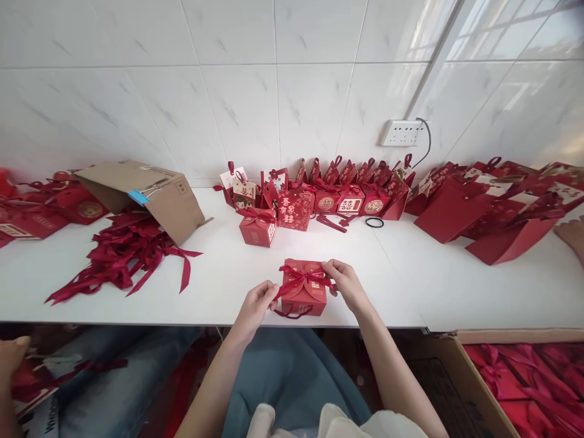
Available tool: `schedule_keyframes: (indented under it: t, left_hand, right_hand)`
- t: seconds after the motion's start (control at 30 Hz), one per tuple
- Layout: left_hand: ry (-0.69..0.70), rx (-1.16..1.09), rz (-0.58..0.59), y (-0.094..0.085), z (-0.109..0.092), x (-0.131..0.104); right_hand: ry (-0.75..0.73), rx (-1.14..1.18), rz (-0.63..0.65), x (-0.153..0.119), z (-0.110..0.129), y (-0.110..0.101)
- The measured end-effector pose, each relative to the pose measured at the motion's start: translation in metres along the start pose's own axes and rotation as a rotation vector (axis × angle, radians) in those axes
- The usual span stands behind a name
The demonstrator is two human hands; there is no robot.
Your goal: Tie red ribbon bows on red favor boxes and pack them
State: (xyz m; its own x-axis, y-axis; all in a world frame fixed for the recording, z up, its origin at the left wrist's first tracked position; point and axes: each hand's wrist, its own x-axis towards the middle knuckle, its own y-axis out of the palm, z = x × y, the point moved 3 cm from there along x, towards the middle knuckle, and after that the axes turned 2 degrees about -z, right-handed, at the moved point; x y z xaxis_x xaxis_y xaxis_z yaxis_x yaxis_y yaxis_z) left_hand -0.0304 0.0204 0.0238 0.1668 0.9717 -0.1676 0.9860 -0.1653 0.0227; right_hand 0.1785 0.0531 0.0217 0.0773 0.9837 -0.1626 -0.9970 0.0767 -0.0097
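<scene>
A red gift box (305, 301) with petal-shaped top flaps stands near the front edge of the white table. Over its top runs a dark red ribbon (305, 277), crossed or knotted in the middle. My left hand (258, 304) pinches one ribbon end at the box's left side. At the right top edge, my right hand (344, 283) has its fingers closed on the other ribbon end. A twisted cord handle (294, 315) hangs at the front of the box.
Loose ribbons (123, 252) spill from a tipped cardboard box (177, 207). Finished red boxes (328, 198) line the wall; folded bags (497, 207) crowd the right. A black ring (375, 222) lies behind. A carton (483, 389) of ribboned boxes stands front right. People's hands show at both sides.
</scene>
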Motion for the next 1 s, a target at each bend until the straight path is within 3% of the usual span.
schedule_keyframes:
  t: [0.07,0.17,0.23,0.3,0.4,0.53,0.63,0.73,0.87,1.0]
  left_hand:
    - [0.020,0.067,-0.050,-0.016,0.005,-0.001]
    - [0.017,0.040,-0.246,-0.057,0.016,-0.005]
    - [0.001,-0.018,-0.316,-0.083,0.019,-0.010]
    - [-0.006,-0.085,-0.328,-0.098,0.013,-0.013]
    - [0.073,-0.218,-0.344,-0.101,-0.015,-0.010]
    - [0.286,-0.395,-0.298,-0.076,-0.073,0.011]
    - [0.416,-0.453,-0.087,-0.041,-0.118,0.030]
    - [0.490,-0.403,0.125,-0.001,-0.151,0.042]
    - [0.506,-0.279,0.274,0.037,-0.167,0.049]
    - [0.501,-0.257,0.263,0.040,-0.164,0.051]
  right_hand:
    - [-0.016,0.020,-0.126,0.003,-0.001,-0.021]
    - [-0.049,0.044,-0.423,0.005,-0.007,-0.071]
    - [-0.048,0.055,-0.542,0.003,-0.010,-0.102]
    - [-0.037,0.054,-0.550,0.001,-0.007,-0.119]
    - [-0.091,0.076,-0.475,0.000,0.019,-0.118]
    - [-0.328,0.200,-0.324,0.003,0.087,-0.090]
    - [-0.464,0.257,-0.080,0.005,0.137,-0.057]
    - [-0.499,0.193,0.066,0.006,0.165,-0.023]
    - [-0.475,0.143,0.062,0.007,0.176,0.011]
    - [-0.492,0.161,0.044,0.002,0.174,0.015]
